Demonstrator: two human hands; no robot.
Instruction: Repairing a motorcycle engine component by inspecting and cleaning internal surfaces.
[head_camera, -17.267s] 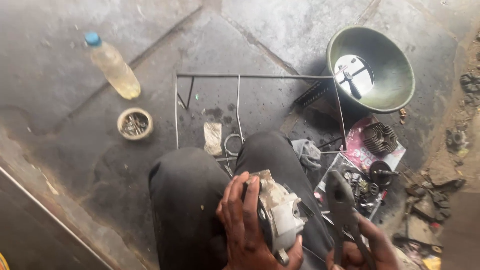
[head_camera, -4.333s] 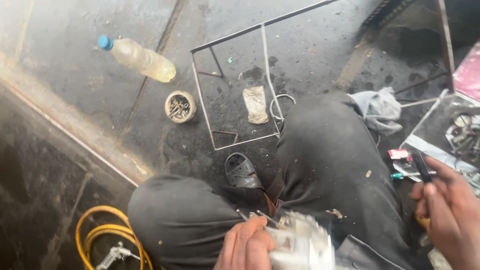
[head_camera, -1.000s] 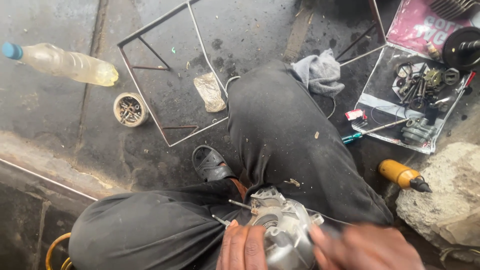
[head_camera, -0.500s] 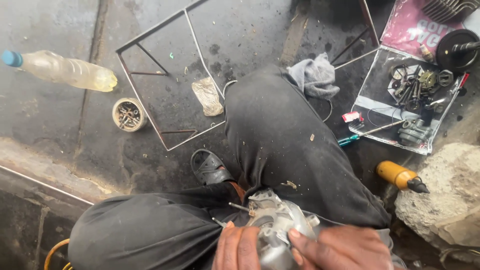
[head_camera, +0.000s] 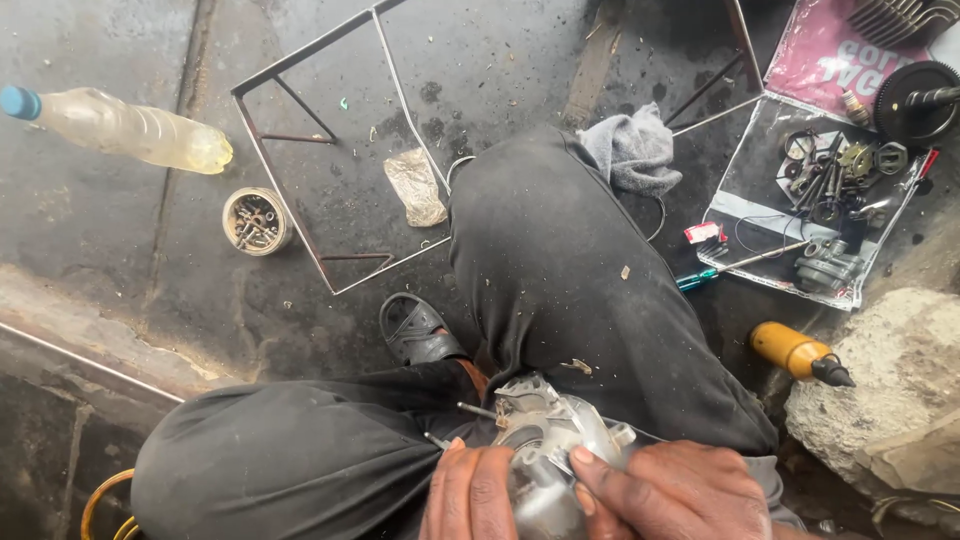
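Note:
A grey metal engine part (head_camera: 545, 435) with studs sticking out rests on my lap, between my knees in dark trousers (head_camera: 560, 270). My left hand (head_camera: 470, 495) grips its left side. My right hand (head_camera: 675, 490) lies over its right side, fingers pressed on the casing. Both hands sit at the bottom edge of the head view and are partly cut off.
A plastic bottle (head_camera: 125, 128) lies at the far left, near a small tin of bolts (head_camera: 255, 220) and a bare wire frame (head_camera: 330, 170). A sheet with small metal parts (head_camera: 830, 190), a screwdriver (head_camera: 735, 265), a grey rag (head_camera: 635, 150), a yellow-handled tool (head_camera: 795, 352) and a rock (head_camera: 890, 390) lie to the right.
My right hand has come in from the right and settled on the engine part beside my left hand. The view has shifted only slightly.

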